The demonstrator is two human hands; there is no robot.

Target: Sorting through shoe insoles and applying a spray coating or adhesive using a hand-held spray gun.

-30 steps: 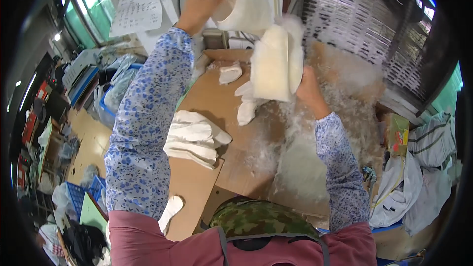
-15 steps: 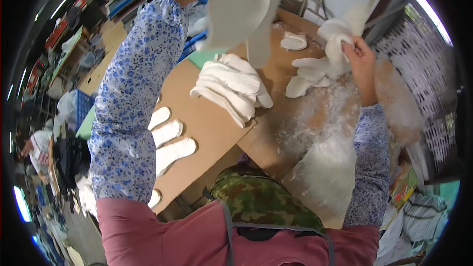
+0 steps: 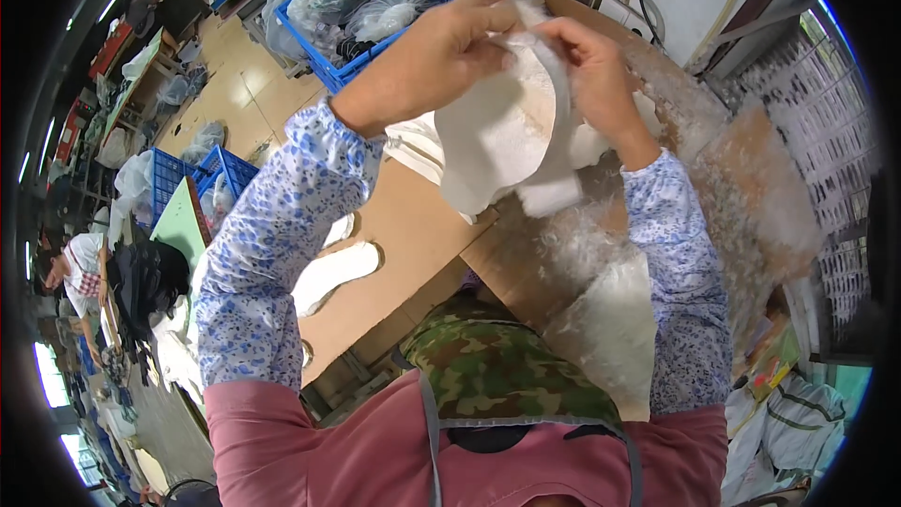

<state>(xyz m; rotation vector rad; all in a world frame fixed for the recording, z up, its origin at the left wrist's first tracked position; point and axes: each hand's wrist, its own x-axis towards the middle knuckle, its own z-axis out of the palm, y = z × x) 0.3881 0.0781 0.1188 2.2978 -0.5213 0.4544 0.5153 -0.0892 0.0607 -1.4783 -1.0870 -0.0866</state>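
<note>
Head view, looking down over the person's chest and arms. Both forearms, in blue-flowered white sleeves, rise from the lower edge and meet near the top centre. The left hand (image 3: 441, 61) is raised with its fingers pinched closed on the upper edge of a white fabric piece (image 3: 497, 136), a soft curved shell held up in the air above the table (image 3: 413, 225). The right hand (image 3: 596, 75) grips the same fabric piece from the other side, its thumb and fingers closed on the rim just beside the left hand's fingertips. The fabric piece hangs down between the two wrists, its pale inner face turned toward the camera.

Below the hands, the table is a brown cardboard-coloured surface. On it, to the left, lie flat white sole-shaped cutouts (image 3: 333, 272), well apart from the hands. To the right, a loose heap of white fluffy stuffing (image 3: 601, 310) spreads across the table under the right forearm.

Behind the left hand, a blue plastic crate (image 3: 375, 23) holds clear bags of pale material. A metal wire rack (image 3: 826, 188) stands at the right edge. At the bottom, a camouflage-patterned pouch (image 3: 497, 376) sits against the person's pink top. Another person (image 3: 70, 268) sits far off at the left edge.
</note>
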